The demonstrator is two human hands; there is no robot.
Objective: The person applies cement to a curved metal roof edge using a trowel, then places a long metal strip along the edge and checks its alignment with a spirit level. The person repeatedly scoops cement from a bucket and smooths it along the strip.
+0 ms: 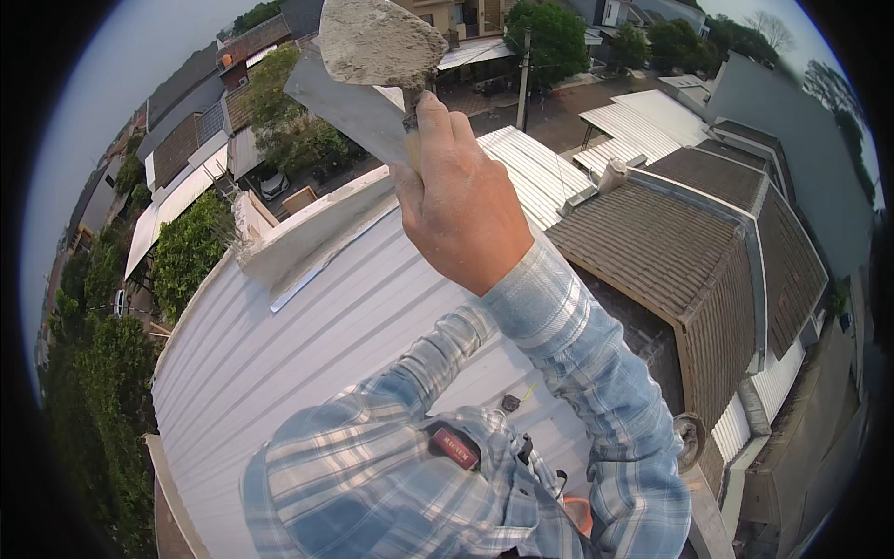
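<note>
Trowel [384, 45] up in the air, from where I stand: its blade sits just beyond the fingers [435, 116] of the right hand [466, 210], the far edge cut off from view. Those fingers are wrapped firmly around the handle. The left hand is hidden, with just its sleeve [438, 345] showing below the fingers, so I can't tell its grip. A flat grey plate [349, 107] shows left of the fingers, behind the blade; what holds it, I can't see.

I'd call this step handling mortar on the trowel; any next move would want a steady wrist, so nothing drops onto the white corrugated roof [298, 317] below the fingers. The blade is broad, round-cornered and caked with rough grey mortar; its handle looks yellowish.
</note>
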